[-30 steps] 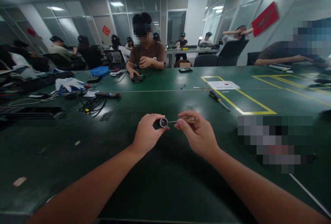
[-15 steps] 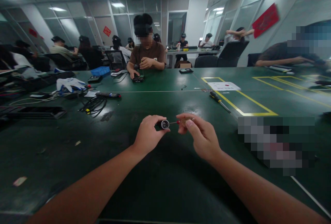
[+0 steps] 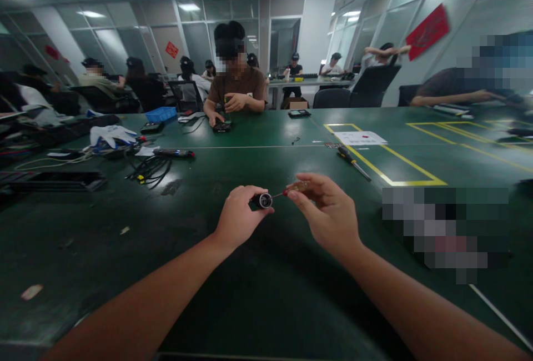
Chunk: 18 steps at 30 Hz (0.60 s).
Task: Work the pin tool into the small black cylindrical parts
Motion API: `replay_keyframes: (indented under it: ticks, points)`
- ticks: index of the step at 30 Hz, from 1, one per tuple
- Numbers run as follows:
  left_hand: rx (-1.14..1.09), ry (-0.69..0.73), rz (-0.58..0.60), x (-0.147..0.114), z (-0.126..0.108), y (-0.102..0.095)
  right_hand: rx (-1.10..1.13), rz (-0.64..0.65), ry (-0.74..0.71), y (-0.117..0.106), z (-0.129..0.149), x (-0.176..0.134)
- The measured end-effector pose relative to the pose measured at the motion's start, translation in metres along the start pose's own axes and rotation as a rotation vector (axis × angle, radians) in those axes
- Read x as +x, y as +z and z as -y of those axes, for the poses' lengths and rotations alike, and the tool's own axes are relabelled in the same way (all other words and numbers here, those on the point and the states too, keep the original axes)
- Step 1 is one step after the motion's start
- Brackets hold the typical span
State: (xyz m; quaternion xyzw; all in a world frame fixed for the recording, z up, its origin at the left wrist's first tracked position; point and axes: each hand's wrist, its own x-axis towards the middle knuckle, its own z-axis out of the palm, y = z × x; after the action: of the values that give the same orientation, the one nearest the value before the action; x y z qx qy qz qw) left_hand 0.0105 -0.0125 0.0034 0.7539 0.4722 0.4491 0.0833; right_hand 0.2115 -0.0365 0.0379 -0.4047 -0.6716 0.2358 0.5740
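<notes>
Between the thumb and fingers of my left hand (image 3: pixel 239 216) is a small black cylindrical part (image 3: pixel 264 200) with a silvery ring at its open end, which faces me. My right hand (image 3: pixel 331 211) grips a small screwdriver (image 3: pixel 296 187) by its clear amber handle with a red collar. Its thin shaft points left, and the tip reaches the right side of the ring; whether it sits in a screw I cannot tell. Both hands are above the green table (image 3: pixel 258 305).
A yellow-black screwdriver (image 3: pixel 353 163) lies right, beside yellow tape and a white sheet (image 3: pixel 361 138). At left are a coiled black cable (image 3: pixel 152 171), a pen-shaped tool (image 3: pixel 174 153) and white gloves (image 3: pixel 113 135). Opposite, a co-worker (image 3: pixel 236 86) handles a dark device. A blurred object (image 3: pixel 437 233) lies right.
My right hand has shifted slightly right, its fingers opening wider around the screwdriver's handle, which now tilts up more to the right. The left hand and the cylindrical part stay put.
</notes>
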Motion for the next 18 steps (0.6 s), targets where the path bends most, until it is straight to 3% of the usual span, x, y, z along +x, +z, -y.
replay_keyframes:
  ticks: [11, 18]
  points:
    - [-0.007, 0.05, 0.008, 0.0, -0.002, 0.0, -0.048, 0.081, 0.044, 0.002, -0.002, 0.001]
    - [-0.007, 0.061, 0.007, 0.001, -0.003, 0.0, 0.282, 0.077, 0.275, 0.006, -0.009, 0.009]
